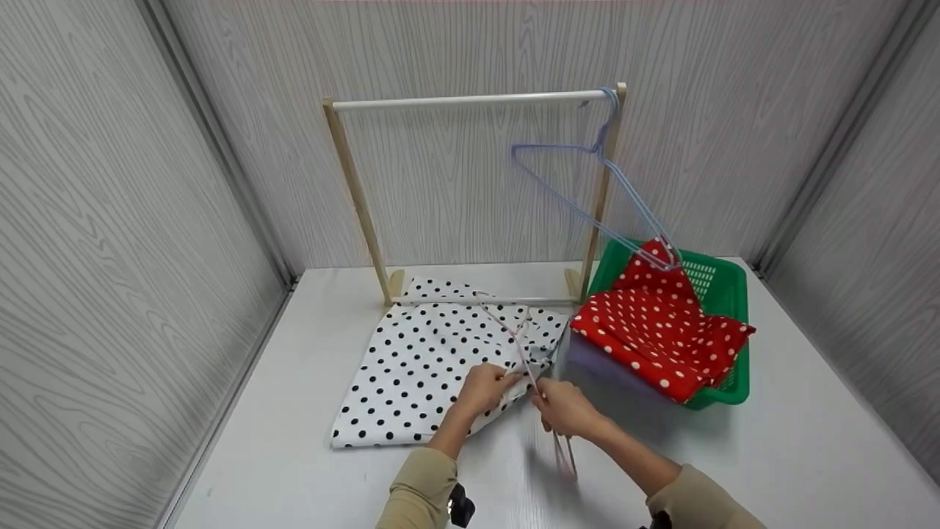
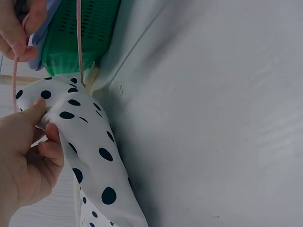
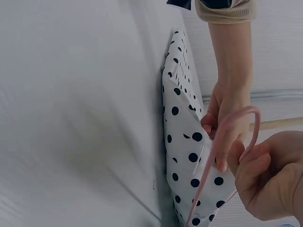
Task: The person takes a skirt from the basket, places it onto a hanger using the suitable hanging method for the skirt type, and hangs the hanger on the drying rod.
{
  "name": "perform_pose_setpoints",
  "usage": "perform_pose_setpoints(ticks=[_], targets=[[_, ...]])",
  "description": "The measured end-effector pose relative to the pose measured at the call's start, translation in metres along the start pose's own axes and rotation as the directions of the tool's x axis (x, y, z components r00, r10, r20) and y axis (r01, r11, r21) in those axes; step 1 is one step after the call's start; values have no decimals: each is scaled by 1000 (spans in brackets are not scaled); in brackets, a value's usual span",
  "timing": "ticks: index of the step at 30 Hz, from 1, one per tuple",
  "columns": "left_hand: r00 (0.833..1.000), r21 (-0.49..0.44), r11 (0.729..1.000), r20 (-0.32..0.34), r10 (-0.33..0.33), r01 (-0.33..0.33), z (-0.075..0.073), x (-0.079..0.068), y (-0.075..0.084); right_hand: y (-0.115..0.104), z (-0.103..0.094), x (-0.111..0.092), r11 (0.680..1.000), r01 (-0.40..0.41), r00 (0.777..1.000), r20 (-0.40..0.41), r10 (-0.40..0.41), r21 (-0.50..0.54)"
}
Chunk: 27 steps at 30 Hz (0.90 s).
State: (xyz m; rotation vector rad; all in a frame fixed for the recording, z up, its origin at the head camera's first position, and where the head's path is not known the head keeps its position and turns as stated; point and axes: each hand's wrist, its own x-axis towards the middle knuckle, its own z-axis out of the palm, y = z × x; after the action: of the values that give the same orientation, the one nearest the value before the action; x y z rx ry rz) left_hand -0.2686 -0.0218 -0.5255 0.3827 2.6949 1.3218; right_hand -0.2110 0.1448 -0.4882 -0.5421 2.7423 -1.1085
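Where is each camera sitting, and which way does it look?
Head: on the person's head, looking forward and down at the rack, dotted cloth and green basket; left hand, right hand and sleeves show.
Left wrist: on that wrist, looking at the left hand pinching the cloth; part of the right hand shows.
Right wrist: on that wrist, looking at the right hand holding the pink hanger; the left hand shows too.
Both wrist views share the cloth, hanger and hands.

head: bright, even | wrists: dimmer (greyish) | soft shadows on tabletop (image 1: 294, 382)
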Motion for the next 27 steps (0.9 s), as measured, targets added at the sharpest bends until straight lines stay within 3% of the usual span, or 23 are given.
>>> perform_pose_setpoints(ticks=[2, 6, 9, 12, 16, 20, 24, 27], targets=[[999, 6, 1000, 34, 7, -7, -1, -1, 1, 1, 2, 1, 1000, 18, 1000, 0, -18, -10], [989, -35, 999, 144, 41, -36, -2, -1, 2, 4, 7, 2, 998, 6, 999, 31, -8, 69], [971, -124, 992, 231, 62, -34, -3, -2, -1, 7, 11, 2, 977, -44, 996, 84, 27, 208], [963, -227, 974, 261, 66, -5, -5, -3, -6, 10, 15, 3, 961, -75, 991, 128, 42, 267], [977, -394, 918, 207, 44, 42, -6, -2, -10, 15, 18, 2, 959, -93, 985, 167, 48, 268], [990, -516, 850, 139, -36, 103, -7, 1, -9, 18, 22, 0, 962, -82, 980, 197, 30, 262], [990, -547, 825, 88, -111, 142, -8, 5, -6, 21, 29, -1, 965, -68, 973, 229, 8, 254], [987, -540, 826, 63, -149, 159, -8, 9, -3, 21, 33, -1, 968, -57, 972, 234, -2, 244]])
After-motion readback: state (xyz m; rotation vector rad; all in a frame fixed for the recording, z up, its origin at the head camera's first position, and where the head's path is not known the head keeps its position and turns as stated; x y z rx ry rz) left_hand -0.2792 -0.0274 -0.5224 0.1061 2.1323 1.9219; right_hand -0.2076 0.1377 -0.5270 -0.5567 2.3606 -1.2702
